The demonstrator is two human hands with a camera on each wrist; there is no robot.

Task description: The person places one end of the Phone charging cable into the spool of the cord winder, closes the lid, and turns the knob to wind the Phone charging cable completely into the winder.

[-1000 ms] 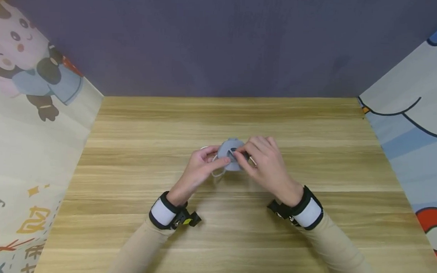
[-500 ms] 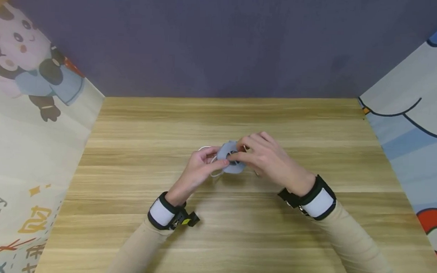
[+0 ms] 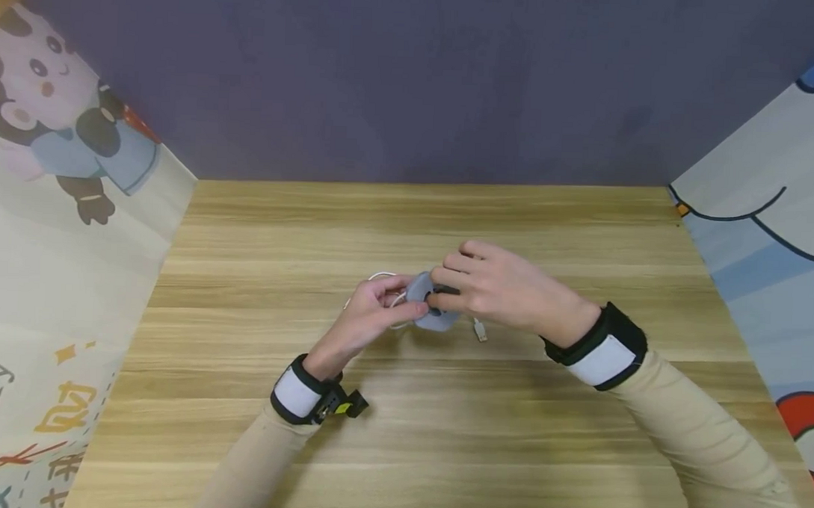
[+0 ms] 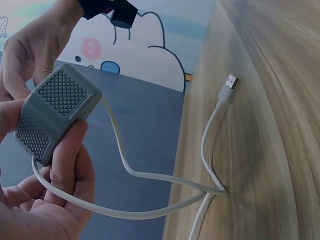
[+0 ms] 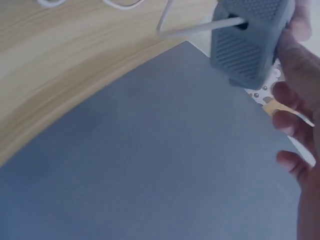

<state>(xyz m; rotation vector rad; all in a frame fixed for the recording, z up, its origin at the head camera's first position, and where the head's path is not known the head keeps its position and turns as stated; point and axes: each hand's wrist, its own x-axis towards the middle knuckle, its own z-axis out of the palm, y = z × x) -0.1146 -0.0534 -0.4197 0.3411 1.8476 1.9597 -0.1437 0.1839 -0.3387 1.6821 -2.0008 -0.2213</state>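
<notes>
Head view puts the small grey housing at the centre of the frame, lifted just off the wooden table between both hands. My left hand pinches its left edge, thumb on top; my right hand curls over its right side, fingertips on a dark part at the middle. In the left wrist view the housing shows mesh-textured faces, so I judge it light, rigid and easy to grip by its flat sides. The white cable runs out of it, loops limply onto the table and ends in a USB plug at upper right; it looks soft and would snag if pulled.
</notes>
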